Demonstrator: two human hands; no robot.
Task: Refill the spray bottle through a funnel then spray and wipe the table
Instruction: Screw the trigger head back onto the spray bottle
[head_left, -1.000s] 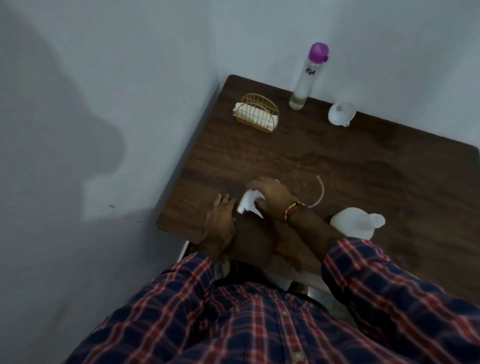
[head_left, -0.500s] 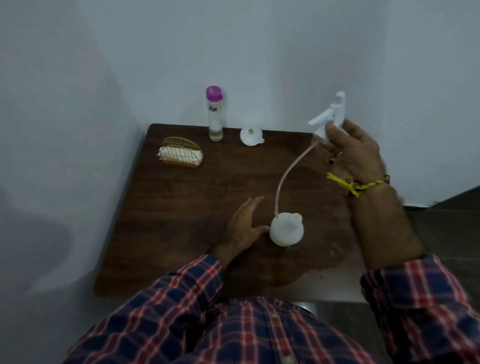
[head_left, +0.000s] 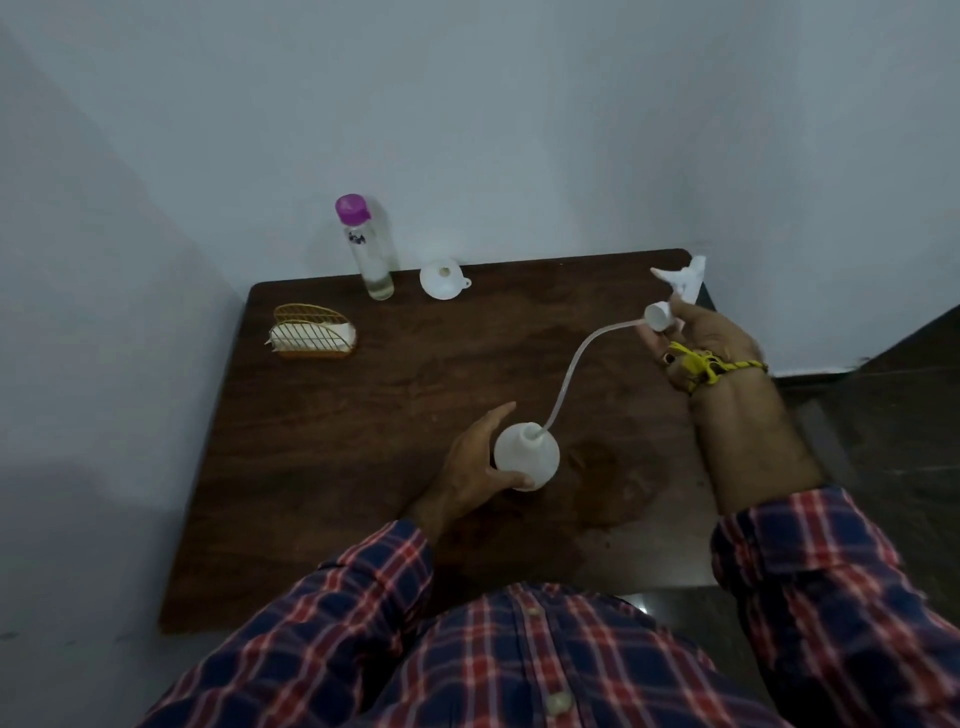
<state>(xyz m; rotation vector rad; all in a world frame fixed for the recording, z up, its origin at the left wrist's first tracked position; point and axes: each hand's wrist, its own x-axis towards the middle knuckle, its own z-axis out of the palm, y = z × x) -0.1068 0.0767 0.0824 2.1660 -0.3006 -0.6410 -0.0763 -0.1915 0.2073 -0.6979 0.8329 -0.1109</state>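
Two hands busy: your left hand (head_left: 470, 465) wraps the white spray bottle (head_left: 526, 456), upright near the tabletop's (head_left: 363, 467) middle. Your right hand (head_left: 693, 343) grips the trigger head (head_left: 675, 291) lifted near the far right corner, its tube (head_left: 576, 364) dipping into the bottle. Funnel (head_left: 441, 279) and purple-capped refill bottle (head_left: 366, 249) at the far edge.

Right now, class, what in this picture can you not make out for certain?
Head view only:
- Liquid level inside the white spray bottle: its walls are opaque.
- Tube tip: hidden inside the bottle's neck.
- Print on the clear bottle: too small.
- Right hand fingers: partly behind the sprayer head.
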